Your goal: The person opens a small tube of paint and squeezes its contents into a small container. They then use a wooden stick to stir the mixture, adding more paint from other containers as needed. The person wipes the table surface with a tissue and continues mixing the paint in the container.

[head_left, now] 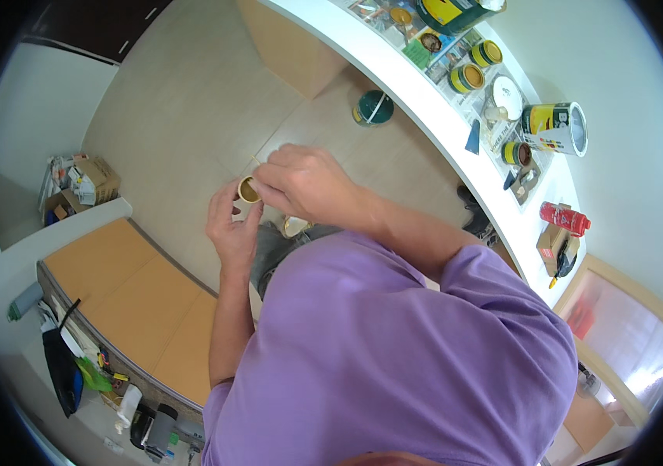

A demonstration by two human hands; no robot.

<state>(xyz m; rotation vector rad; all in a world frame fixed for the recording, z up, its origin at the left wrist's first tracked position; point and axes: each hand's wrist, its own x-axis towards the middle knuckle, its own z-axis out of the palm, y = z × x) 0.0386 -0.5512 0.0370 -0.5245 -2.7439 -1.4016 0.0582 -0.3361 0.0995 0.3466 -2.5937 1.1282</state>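
Note:
In front of my purple shirt, my left hand (230, 231) grips a small round cup (243, 193) between thumb and fingers. An ochre-brown substance shows inside the cup, which is tipped a little so its mouth faces up. My right hand (300, 180) is closed just to the right of the cup, its fingers pinched at the rim. A thin pale stick (255, 160) pokes out beside its fingers; its lower end is hidden. Below the hands, a pale round container (295, 226) shows partly near my legs.
On the right, a white curved counter (417, 97) carries newspaper, several paint tins (467, 78) and a red bottle (564, 219). A dark green bucket (372, 109) stands on the floor beside it. Left are a tan-topped bench (129, 287) and cardboard boxes (98, 180).

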